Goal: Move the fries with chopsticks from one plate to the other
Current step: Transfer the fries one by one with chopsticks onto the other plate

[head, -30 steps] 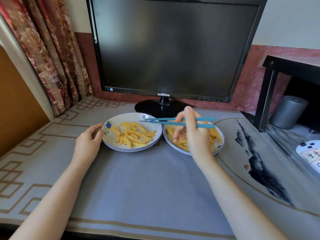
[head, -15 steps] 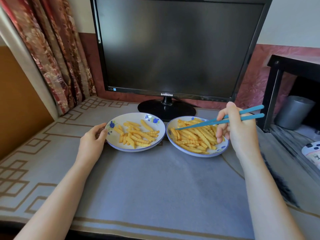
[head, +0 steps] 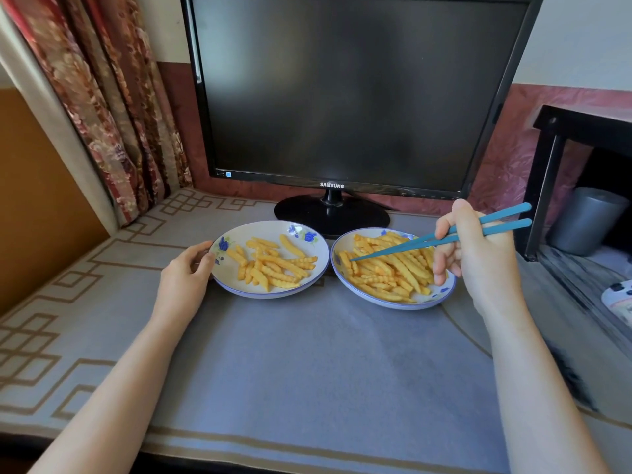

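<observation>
Two white plates with blue flowers stand side by side before the monitor. The left plate (head: 263,230) holds a thin spread of crinkle fries (head: 273,266). The right plate (head: 441,297) carries a fuller heap of fries (head: 386,271). My right hand (head: 478,261) grips a pair of blue chopsticks (head: 420,241) over the right plate's right side. Their tips lie close together, low over the fries at that plate's left edge; no fry shows between them. My left hand (head: 186,273) holds the left plate's left rim, thumb on the rim.
A black monitor (head: 342,97) on a round stand (head: 331,215) rises just behind the plates. A curtain (head: 113,107) hangs at the left. A black frame (head: 547,186), a grey cup (head: 588,220) and a white controller (head: 619,295) sit at the right. A grey mat (head: 307,354) covers the table.
My right hand swung from over the plates' gap to the right plate's right side, and the chopstick tips dropped from the left plate onto the right plate's fries. The left hand stayed.
</observation>
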